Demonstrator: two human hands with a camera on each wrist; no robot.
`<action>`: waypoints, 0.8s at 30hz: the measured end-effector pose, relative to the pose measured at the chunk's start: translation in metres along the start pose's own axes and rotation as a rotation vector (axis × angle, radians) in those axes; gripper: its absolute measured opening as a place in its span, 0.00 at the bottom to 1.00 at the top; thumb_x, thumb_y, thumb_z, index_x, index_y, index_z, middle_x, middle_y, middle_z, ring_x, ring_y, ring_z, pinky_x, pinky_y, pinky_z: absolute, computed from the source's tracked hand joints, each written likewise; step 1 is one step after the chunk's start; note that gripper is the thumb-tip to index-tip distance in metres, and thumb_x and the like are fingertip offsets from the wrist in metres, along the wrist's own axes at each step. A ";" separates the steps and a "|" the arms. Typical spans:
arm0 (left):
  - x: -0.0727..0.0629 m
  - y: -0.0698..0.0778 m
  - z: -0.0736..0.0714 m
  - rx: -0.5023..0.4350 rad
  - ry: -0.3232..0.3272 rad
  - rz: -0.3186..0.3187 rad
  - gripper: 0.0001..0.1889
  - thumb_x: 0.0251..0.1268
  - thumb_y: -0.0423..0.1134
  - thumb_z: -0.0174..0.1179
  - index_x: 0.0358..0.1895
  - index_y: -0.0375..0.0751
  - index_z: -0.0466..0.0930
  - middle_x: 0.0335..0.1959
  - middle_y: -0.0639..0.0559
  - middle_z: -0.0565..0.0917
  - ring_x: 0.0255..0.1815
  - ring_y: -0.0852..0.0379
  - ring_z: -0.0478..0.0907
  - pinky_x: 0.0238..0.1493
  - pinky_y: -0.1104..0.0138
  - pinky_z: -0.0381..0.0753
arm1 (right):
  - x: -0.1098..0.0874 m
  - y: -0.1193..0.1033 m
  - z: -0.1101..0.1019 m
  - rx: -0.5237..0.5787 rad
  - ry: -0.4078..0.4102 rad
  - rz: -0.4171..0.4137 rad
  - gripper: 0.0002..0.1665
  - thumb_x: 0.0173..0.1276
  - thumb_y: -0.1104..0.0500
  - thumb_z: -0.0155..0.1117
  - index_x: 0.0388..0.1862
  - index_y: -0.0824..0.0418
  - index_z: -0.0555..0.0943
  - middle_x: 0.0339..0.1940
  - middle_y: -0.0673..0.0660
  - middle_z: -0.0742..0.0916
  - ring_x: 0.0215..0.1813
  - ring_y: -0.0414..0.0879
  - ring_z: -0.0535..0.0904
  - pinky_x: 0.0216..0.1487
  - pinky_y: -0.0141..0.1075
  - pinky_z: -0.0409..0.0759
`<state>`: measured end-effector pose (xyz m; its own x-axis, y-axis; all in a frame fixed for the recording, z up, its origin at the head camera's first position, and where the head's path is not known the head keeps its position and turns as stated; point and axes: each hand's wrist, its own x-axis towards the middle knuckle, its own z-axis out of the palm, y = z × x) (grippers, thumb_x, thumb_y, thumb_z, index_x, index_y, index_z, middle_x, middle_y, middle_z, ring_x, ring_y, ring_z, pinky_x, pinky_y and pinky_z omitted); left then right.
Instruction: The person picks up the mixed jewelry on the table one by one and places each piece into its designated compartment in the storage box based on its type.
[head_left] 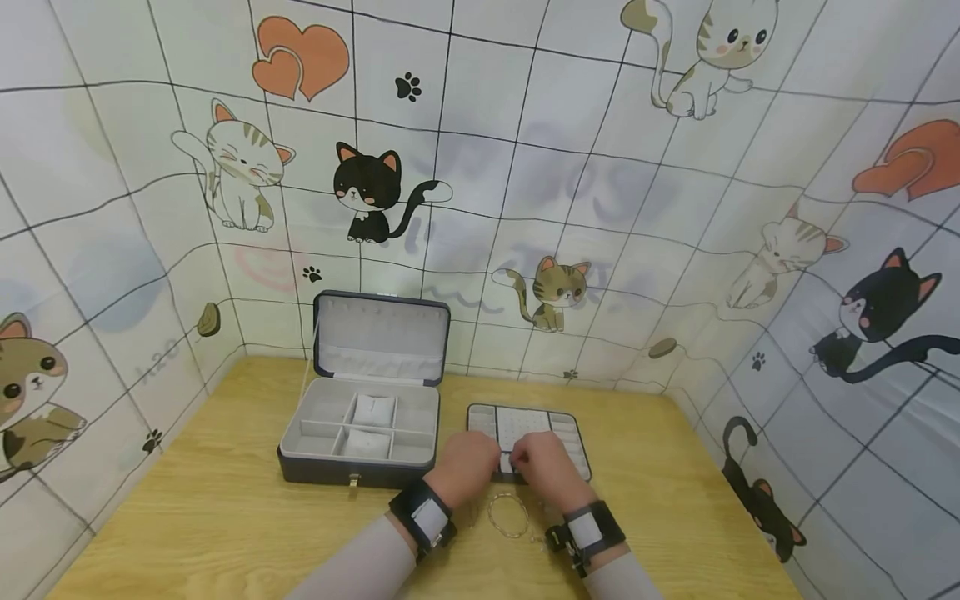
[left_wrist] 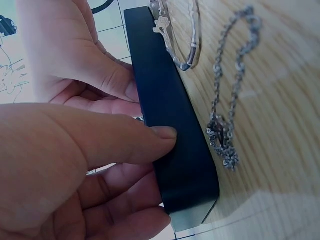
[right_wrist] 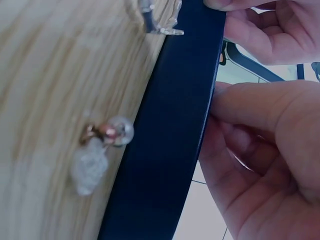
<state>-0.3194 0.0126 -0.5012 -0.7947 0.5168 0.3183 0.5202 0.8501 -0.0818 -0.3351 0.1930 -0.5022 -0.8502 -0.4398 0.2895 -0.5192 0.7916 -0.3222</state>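
My left hand (head_left: 467,462) is at the front edge of a shallow jewelry tray (head_left: 525,423). In the left wrist view its thumb presses the dark outer wall, with the other fingers bent over the rim. Close beside it, my right hand (head_left: 551,471) has curled fingers, and its thumb and fingertips meet the rim in the right wrist view. Whether they pinch something small behind the rim is hidden. In front of the tray lie a round bracelet (head_left: 508,515), a silver chain (left_wrist: 218,67) and an earring (right_wrist: 90,165) with a pearl and a whitish pendant.
Left of the tray stands a dark jewelry box (head_left: 315,467), its lid (head_left: 382,337) raised. Two white cushions, one behind (head_left: 375,410) and one in front (head_left: 367,444), sit in its middle compartments. A cat-patterned sheet (head_left: 480,167) surrounds the back and sides of the wooden table (head_left: 225,517).
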 end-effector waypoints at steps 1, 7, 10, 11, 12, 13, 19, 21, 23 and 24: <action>0.000 0.000 0.000 0.005 0.004 0.003 0.11 0.66 0.38 0.69 0.24 0.53 0.85 0.18 0.59 0.80 0.20 0.62 0.70 0.19 0.66 0.70 | -0.001 0.000 -0.001 0.000 -0.003 0.003 0.15 0.63 0.71 0.73 0.22 0.54 0.88 0.21 0.43 0.82 0.26 0.36 0.71 0.31 0.30 0.73; 0.001 0.002 0.001 -0.005 -0.008 -0.011 0.10 0.67 0.38 0.68 0.25 0.52 0.86 0.18 0.59 0.79 0.20 0.62 0.69 0.20 0.66 0.70 | -0.001 0.000 -0.008 -0.021 -0.043 -0.029 0.09 0.65 0.70 0.73 0.32 0.57 0.92 0.32 0.49 0.92 0.35 0.38 0.82 0.40 0.35 0.84; 0.001 0.002 0.001 -0.008 -0.013 -0.014 0.09 0.67 0.38 0.68 0.26 0.52 0.87 0.18 0.59 0.79 0.20 0.62 0.69 0.21 0.67 0.71 | 0.000 0.000 -0.011 -0.033 -0.082 -0.027 0.08 0.66 0.69 0.73 0.35 0.57 0.92 0.36 0.52 0.93 0.39 0.41 0.86 0.43 0.38 0.86; 0.001 0.002 0.001 -0.008 -0.016 -0.013 0.09 0.67 0.38 0.68 0.26 0.52 0.87 0.19 0.59 0.79 0.21 0.61 0.69 0.22 0.67 0.71 | -0.001 0.002 -0.011 -0.038 -0.096 -0.014 0.08 0.66 0.69 0.73 0.36 0.57 0.93 0.37 0.52 0.93 0.40 0.41 0.86 0.45 0.39 0.86; 0.001 0.003 0.001 -0.007 -0.016 -0.014 0.09 0.67 0.38 0.69 0.27 0.52 0.87 0.19 0.59 0.80 0.21 0.61 0.69 0.22 0.67 0.72 | -0.002 0.003 -0.011 -0.043 -0.106 -0.007 0.08 0.66 0.68 0.73 0.36 0.56 0.92 0.37 0.52 0.93 0.40 0.41 0.86 0.45 0.39 0.86; 0.001 0.003 0.002 -0.005 -0.015 -0.014 0.08 0.67 0.38 0.69 0.27 0.52 0.87 0.19 0.59 0.80 0.21 0.61 0.70 0.22 0.67 0.72 | -0.004 0.003 -0.012 -0.044 -0.112 0.002 0.07 0.66 0.68 0.73 0.37 0.56 0.92 0.38 0.52 0.93 0.40 0.41 0.86 0.45 0.38 0.86; -0.001 0.002 -0.001 0.012 -0.006 0.002 0.07 0.64 0.37 0.70 0.27 0.52 0.86 0.20 0.58 0.81 0.22 0.60 0.72 0.24 0.66 0.75 | -0.015 0.001 -0.020 -0.056 -0.072 0.012 0.09 0.63 0.69 0.74 0.37 0.56 0.92 0.37 0.52 0.93 0.42 0.46 0.88 0.46 0.41 0.88; -0.001 0.001 -0.001 0.012 -0.008 0.005 0.07 0.64 0.37 0.70 0.27 0.52 0.86 0.20 0.58 0.81 0.22 0.60 0.72 0.24 0.66 0.75 | -0.018 0.000 -0.022 -0.066 -0.060 0.011 0.10 0.62 0.70 0.74 0.37 0.57 0.92 0.37 0.52 0.93 0.42 0.47 0.89 0.46 0.41 0.88; 0.000 0.001 -0.001 0.011 -0.011 0.003 0.07 0.64 0.37 0.70 0.27 0.52 0.87 0.20 0.58 0.81 0.22 0.61 0.71 0.24 0.66 0.74 | -0.021 0.000 -0.024 -0.070 -0.057 0.008 0.10 0.61 0.71 0.74 0.37 0.57 0.92 0.37 0.52 0.93 0.41 0.46 0.89 0.46 0.40 0.88; 0.000 0.001 -0.001 0.009 -0.015 0.003 0.07 0.64 0.37 0.71 0.28 0.52 0.87 0.20 0.58 0.81 0.22 0.61 0.71 0.24 0.66 0.75 | -0.023 0.001 -0.025 -0.069 -0.056 0.006 0.11 0.61 0.71 0.74 0.37 0.57 0.92 0.36 0.52 0.92 0.41 0.46 0.88 0.45 0.40 0.88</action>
<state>-0.3184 0.0135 -0.5007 -0.7978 0.5206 0.3041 0.5196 0.8495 -0.0912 -0.3138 0.2143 -0.4868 -0.8581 -0.4560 0.2363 -0.5080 0.8210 -0.2605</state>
